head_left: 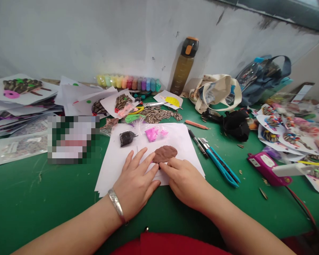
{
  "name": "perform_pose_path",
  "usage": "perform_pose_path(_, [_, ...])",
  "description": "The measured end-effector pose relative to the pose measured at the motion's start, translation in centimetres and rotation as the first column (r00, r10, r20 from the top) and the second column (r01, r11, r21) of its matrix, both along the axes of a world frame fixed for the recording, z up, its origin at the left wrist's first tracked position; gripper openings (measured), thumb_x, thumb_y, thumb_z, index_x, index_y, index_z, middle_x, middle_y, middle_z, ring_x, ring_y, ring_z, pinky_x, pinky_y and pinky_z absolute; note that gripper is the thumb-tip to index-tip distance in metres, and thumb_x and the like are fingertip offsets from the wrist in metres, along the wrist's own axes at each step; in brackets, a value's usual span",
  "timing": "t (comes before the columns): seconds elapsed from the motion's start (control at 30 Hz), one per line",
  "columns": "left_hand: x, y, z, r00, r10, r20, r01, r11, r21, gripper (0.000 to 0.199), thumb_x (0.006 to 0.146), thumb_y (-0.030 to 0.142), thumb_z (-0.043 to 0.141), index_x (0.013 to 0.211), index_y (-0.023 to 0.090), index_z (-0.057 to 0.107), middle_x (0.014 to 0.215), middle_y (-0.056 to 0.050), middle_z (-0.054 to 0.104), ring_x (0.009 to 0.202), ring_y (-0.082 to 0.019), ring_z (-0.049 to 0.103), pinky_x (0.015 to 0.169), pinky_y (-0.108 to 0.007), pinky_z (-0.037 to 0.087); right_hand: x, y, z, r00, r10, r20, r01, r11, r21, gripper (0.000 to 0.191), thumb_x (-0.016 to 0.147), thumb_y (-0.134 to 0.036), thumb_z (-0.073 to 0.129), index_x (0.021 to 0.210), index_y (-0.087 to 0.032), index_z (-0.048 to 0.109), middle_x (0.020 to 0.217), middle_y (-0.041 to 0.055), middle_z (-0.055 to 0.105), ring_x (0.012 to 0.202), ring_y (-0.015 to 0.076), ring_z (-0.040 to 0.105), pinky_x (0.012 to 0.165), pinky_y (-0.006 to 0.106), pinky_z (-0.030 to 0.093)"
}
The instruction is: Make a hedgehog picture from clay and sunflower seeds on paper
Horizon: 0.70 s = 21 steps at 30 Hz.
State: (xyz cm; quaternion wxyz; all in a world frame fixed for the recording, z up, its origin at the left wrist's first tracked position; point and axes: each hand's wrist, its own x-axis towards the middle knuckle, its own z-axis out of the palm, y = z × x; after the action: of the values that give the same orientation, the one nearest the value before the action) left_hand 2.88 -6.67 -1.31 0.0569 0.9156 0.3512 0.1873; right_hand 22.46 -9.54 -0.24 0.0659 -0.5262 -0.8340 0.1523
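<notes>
A flattened brown clay oval [165,154] lies on a stack of white paper [110,166]. My left hand [136,182] rests on the paper, fingers spread, with fingertips at the oval's left edge. My right hand [184,180] has its index finger pointed down at a small dark piece [159,167] just below the oval; its other fingers are curled, and whether they hold anything is hidden. Bags of black clay [126,138] and pink clay [152,134] sit on the upper part of the paper.
Sunflower seeds [158,115] and scissors [154,104] lie behind the paper. A blue cutter [220,164] and pens [198,143] are at its right. Farther right is a magenta power strip [268,168]. A bottle [184,67] stands by the wall. Seed artworks [23,88] are piled left.
</notes>
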Motion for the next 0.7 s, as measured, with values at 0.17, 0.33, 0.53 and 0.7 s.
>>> perform_pose_path(0.17, [-0.04, 0.02, 0.03, 1.000, 0.003, 0.003, -0.003, 1.000, -0.003, 0.030, 0.091, 0.030, 0.050, 0.111, 0.017, 0.067, 0.132, -0.014, 0.057, 0.132, -0.038, 0.037, 0.105, -0.065, 0.030, 0.06, 0.06, 0.03, 1.000, -0.002, -0.019, 0.002, 1.000, -0.009, 0.036, 0.085, -0.007, 0.042, 0.115, -0.017, 0.056, 0.094, 0.0071, 0.056, 0.089, 0.0198, 0.052, 0.077, 0.031, 0.037])
perform_pose_path(0.33, [-0.25, -0.05, 0.26, 1.000, 0.003, 0.022, -0.004, 1.000, 0.010, 0.028, 0.091, 0.029, 0.049, 0.106, 0.017, 0.069, 0.131, -0.013, 0.058, 0.132, -0.037, 0.037, 0.106, -0.064, 0.030, 0.40, 0.02, 0.19, 0.998, 0.001, -0.060, -0.001, 1.000, -0.008, 0.032, 0.087, -0.007, 0.040, 0.111, -0.019, 0.058, 0.090, 0.0055, 0.055, 0.082, 0.0174, 0.051, 0.072, 0.029, 0.036])
perform_pose_path(0.53, [-0.02, -0.14, -0.04, 1.000, -0.002, 0.020, 0.002, 1.000, -0.006, 0.027, 0.091, 0.027, 0.049, 0.107, 0.017, 0.069, 0.130, -0.013, 0.058, 0.131, -0.038, 0.038, 0.105, -0.064, 0.030, 0.07, 0.01, 0.11, 1.000, 0.006, -0.006, -0.006, 1.000, 0.007, 0.027, 0.086, -0.007, 0.041, 0.102, -0.019, 0.060, 0.086, 0.0045, 0.055, 0.079, 0.0176, 0.049, 0.070, 0.030, 0.034])
perform_pose_path(0.7, [-0.10, -0.02, -0.04, 0.999, -0.014, 0.028, 0.015, 1.000, -0.010, 0.028, 0.091, 0.028, 0.049, 0.108, 0.018, 0.068, 0.130, -0.012, 0.058, 0.132, -0.037, 0.037, 0.105, -0.065, 0.030, 0.46, 0.09, 0.11, 0.998, 0.015, -0.064, -0.015, 1.000, -0.008, 0.034, 0.086, -0.006, 0.041, 0.112, -0.019, 0.058, 0.091, 0.0053, 0.056, 0.083, 0.0177, 0.051, 0.072, 0.029, 0.036])
